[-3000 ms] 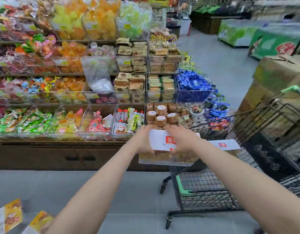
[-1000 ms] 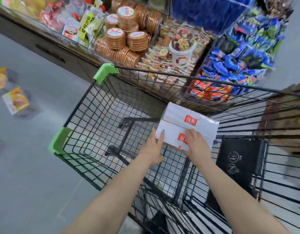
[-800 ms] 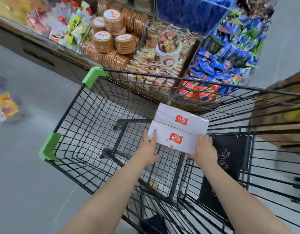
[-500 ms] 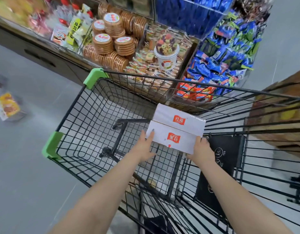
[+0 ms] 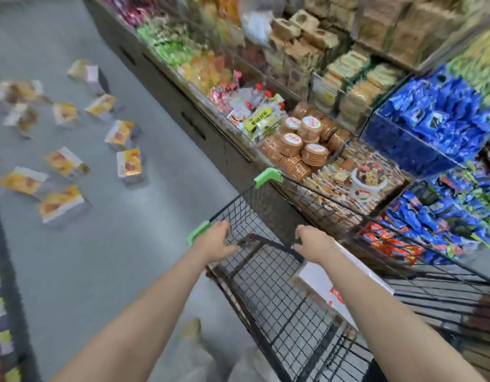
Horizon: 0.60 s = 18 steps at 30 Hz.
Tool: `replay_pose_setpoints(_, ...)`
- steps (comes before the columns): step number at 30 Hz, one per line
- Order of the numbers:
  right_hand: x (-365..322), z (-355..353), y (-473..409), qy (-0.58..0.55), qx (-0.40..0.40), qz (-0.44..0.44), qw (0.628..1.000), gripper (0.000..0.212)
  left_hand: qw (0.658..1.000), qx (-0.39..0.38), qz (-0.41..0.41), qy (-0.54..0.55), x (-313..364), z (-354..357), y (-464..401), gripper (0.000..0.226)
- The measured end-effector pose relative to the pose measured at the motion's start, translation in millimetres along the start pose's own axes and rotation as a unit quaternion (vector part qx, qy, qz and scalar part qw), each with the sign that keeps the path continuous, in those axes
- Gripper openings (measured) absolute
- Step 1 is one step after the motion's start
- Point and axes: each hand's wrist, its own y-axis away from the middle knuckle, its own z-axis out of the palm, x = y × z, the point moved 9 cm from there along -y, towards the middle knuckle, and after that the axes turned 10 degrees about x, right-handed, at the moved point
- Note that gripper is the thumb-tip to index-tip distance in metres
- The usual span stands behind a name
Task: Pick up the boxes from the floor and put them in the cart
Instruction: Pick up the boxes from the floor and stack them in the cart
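Observation:
A white box with red labels (image 5: 325,285) lies inside the black wire cart (image 5: 238,213), partly hidden under my right forearm. Above the cart's basket, my left hand (image 5: 216,242) and my right hand (image 5: 312,244) both hang with loosely curled fingers and hold nothing. Several yellow-and-white boxes lie scattered on the grey floor at the left, the nearest ones being a box (image 5: 129,162) standing on edge and a flat box (image 5: 60,202). The picture is blurred by head motion.
Long snack shelves (image 5: 307,128) with biscuits, sweets and blue packets run along the right, close against the cart's far side. A dark shelf edge (image 5: 7,299) borders the left. Grey floor (image 5: 114,257) lies between the cart and the scattered boxes.
Both hands have let go of the white box, which now lies in the cart. The hands rose above the basket, and my view swung left towards the boxes on the floor.

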Motion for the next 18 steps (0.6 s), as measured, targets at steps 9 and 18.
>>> replay_pose_setpoints(9,-264,-42,-79,0.022,0.022,-0.140,0.990,0.039,0.982,0.121,-0.132,0.067,-225,-148,34,0.033)
replay_pose_setpoints(18,-512,-57,-143,0.041,0.021,-0.233,0.971,0.042,0.944,0.210,-0.222,0.124,-441,-263,69,0.031)
